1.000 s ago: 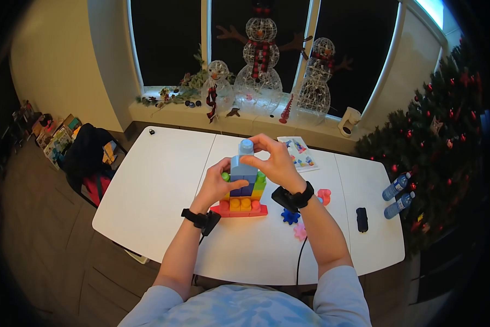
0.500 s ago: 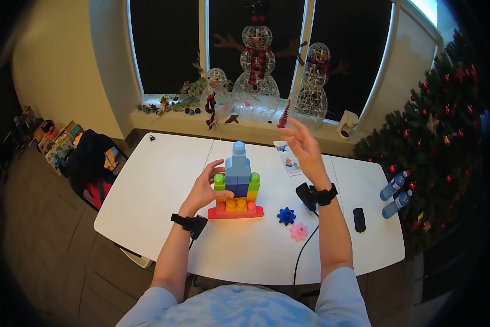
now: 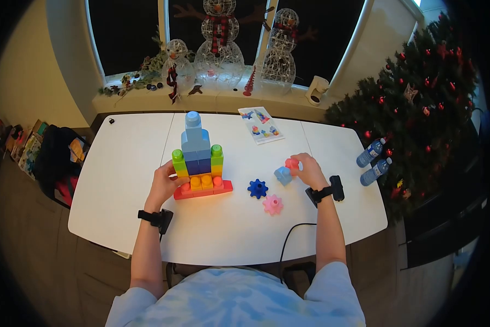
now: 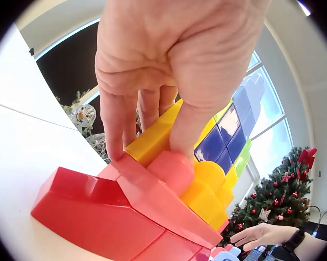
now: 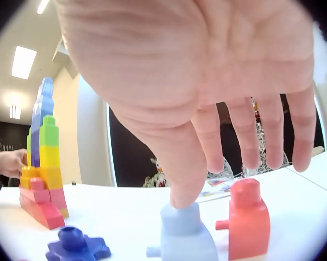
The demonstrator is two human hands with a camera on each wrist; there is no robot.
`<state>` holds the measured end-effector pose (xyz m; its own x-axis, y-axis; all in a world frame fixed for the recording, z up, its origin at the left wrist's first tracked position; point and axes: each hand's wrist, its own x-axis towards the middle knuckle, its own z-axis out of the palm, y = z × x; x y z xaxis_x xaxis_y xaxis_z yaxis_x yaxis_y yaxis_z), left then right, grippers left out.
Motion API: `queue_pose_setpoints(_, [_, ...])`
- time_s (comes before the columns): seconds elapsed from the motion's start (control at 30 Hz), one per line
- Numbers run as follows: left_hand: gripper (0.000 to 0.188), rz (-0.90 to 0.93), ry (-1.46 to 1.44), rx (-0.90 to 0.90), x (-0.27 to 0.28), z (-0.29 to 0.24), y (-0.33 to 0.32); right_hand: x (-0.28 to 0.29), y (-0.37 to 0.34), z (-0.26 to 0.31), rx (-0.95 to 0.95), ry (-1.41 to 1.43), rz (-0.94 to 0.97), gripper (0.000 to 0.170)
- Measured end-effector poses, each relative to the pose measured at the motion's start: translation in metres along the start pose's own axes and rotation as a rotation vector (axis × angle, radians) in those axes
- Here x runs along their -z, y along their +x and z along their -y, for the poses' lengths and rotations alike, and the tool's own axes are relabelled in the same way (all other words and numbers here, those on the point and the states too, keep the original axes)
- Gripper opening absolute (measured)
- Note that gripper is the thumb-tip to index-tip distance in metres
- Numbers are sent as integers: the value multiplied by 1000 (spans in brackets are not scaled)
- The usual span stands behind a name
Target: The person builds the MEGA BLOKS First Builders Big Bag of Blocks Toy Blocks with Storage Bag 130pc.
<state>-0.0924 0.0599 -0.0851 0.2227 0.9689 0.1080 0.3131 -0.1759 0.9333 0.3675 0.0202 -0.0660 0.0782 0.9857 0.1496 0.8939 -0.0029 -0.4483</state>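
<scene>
A tower of toy building blocks (image 3: 196, 143) stands upright on a red base, with yellow, dark blue, green and light blue blocks above. My left hand (image 3: 163, 184) holds its lower left side, the thumb against a yellow block (image 4: 155, 142) just above the base and the fingers around the far side. At the right, my right hand (image 3: 311, 173) hovers over a light blue block (image 5: 186, 236) and a red block (image 5: 249, 223), both with side pegs. Its thumb is right at the light blue block's stud, and its other fingers reach forward, loosely extended.
A dark blue gear piece (image 3: 257, 188) and a pink gear piece (image 3: 273, 205) lie between tower and right hand. A picture leaflet (image 3: 261, 126) lies farther back. Two water bottles (image 3: 371, 152) and a black case (image 3: 337, 188) are on the right; a cable (image 3: 286, 240) crosses the front edge.
My right hand has left the light blue top of the tower and moved right and down to the loose blocks. The left hand has slid lower on the tower's side.
</scene>
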Motion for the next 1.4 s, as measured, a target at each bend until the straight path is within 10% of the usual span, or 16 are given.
queue_pose_setpoints(0.5, [46,-35,23,-6,-6,3,5,-28,-10,4,136,8,117,34])
queue_pose_setpoints(0.7, [56,-534,511,-215,4,-50,-42,-27,-17,12,56,56,-62,29])
queue_pose_setpoints(0.77, [45,-318,657,41,6,-75,-58,-30,-17,18,85,19,-75,30])
queue_pose_setpoints(0.93, [47,287,401,-206,-69,-87,-50,-50,-13,23,171,-257,15,36])
queue_pose_setpoints(1.07, [72,320,431,-401,-153,-48,-13,-30,-23,43,233,-247,-125,38])
queue_pose_setpoints(1.13, [75,331,504,-400,-184,-34,1,-15,-24,48,-48,273,-95,40])
queue_pose_setpoints(1.2, [76,411,592,-414,-201,-24,11,-18,-29,38,122,380,-270,34])
queue_pose_setpoints(1.4, [44,302,648,-422,-223,-7,8,-18,-38,28,-10,690,-210,37])
